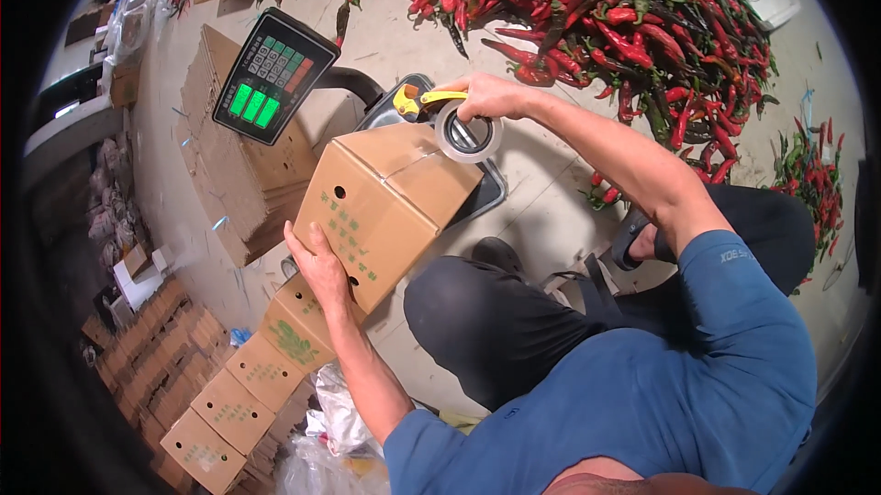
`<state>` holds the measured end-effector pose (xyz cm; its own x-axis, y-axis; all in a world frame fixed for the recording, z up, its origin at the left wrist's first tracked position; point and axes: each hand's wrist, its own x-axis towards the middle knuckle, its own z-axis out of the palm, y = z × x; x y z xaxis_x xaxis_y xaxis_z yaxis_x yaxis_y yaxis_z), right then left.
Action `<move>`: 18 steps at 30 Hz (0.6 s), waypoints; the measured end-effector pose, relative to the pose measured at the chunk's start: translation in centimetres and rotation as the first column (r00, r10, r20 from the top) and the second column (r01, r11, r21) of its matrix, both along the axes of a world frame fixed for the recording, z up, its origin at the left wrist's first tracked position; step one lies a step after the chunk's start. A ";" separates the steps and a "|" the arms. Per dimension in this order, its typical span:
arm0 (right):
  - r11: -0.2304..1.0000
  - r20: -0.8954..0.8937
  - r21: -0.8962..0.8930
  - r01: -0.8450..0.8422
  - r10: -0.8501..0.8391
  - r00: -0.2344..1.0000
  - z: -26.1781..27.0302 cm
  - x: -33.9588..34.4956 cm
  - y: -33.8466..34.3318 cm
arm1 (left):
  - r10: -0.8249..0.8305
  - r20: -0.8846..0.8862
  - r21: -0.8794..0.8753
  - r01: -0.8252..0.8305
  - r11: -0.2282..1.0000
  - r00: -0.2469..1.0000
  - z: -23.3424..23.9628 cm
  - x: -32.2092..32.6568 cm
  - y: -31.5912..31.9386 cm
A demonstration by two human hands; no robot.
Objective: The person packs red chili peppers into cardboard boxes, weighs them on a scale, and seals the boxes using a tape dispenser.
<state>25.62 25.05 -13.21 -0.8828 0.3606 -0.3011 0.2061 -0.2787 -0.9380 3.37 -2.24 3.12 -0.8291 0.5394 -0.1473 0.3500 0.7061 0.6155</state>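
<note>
A cardboard box (372, 213) with green printing and round vent holes rests over the black platform scale (475, 202) before me. My left hand (320, 271) holds the box at its left edge, the thumb lying on the printed face. In my right hand (492, 97) is the handle of a yellow tape dispenser (408, 103). Its roll of clear tape (497, 144) hangs at the far right end of the box. A strip of clear tape (409, 163) runs along the seam of the adjoining face. Whether that strip still joins the roll is hard to tell.
The scale's lit display head (275, 75) stands beyond the box on a curved post. Flattened cartons (227, 171) are stacked left. Printed boxes (220, 402) line the lower left, near plastic bags (330, 460). Red and green chili peppers (619, 34) cover the floor at upper right.
</note>
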 end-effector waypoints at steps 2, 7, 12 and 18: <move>0.995 0.064 0.015 -0.097 0.096 0.993 0.9 -1.0 0.7 | 0.007 -0.010 -0.003 -0.007 1.000 1.000 -0.2 -0.2 -0.3; 0.950 0.127 0.158 -0.269 0.251 0.960 1.8 -2.7 2.0 | 0.016 -0.028 0.004 -0.016 1.000 0.999 -0.1 -0.1 -0.4; 0.877 0.146 0.165 -0.451 0.430 0.891 2.5 -4.8 3.2 | 0.034 -0.023 0.004 -0.034 0.999 0.999 -0.1 0.0 -0.5; 0.741 0.189 0.389 -0.548 0.518 0.834 1.1 -2.9 1.4 | 0.041 -0.005 0.028 -0.041 0.999 0.999 -0.2 -0.2 -0.5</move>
<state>22.71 26.47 -12.06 -0.9527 -0.0615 -0.2977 0.2666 0.3016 -0.9154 3.19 -2.79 2.93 -0.8513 0.5089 -0.1277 0.3248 0.7022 0.6335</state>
